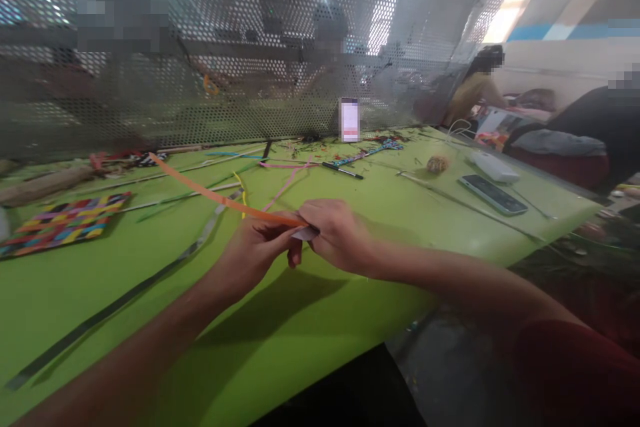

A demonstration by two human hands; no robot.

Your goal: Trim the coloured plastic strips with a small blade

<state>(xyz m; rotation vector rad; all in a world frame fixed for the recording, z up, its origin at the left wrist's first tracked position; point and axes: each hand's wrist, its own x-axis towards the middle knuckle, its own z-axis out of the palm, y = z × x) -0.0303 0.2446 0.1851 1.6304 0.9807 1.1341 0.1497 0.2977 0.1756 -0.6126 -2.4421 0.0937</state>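
Both my hands meet above the green table (390, 213), closed on thin flat strips. An orange strip (200, 188) runs from between my fingers up to the left, its far end in the air. My left hand (257, 243) pinches the strips, thumb on top. Pressed against it, my right hand (337, 233) has its fingers curled round their near end. A short greyish end (305, 233) shows between the two hands. From near my left hand a dark grey strip (150, 280) trails down to the left. The exact crossing of the strips is hidden by my fingers.
A multicoloured woven mat (70, 223) lies at the left. Loose pink (287, 183) and yellow strips (244, 197) and a black pen (343, 171) lie beyond my hands. A lit phone (350, 120) leans on the perforated metal screen (280, 93). Another phone (493, 193) lies right. People sit beyond.
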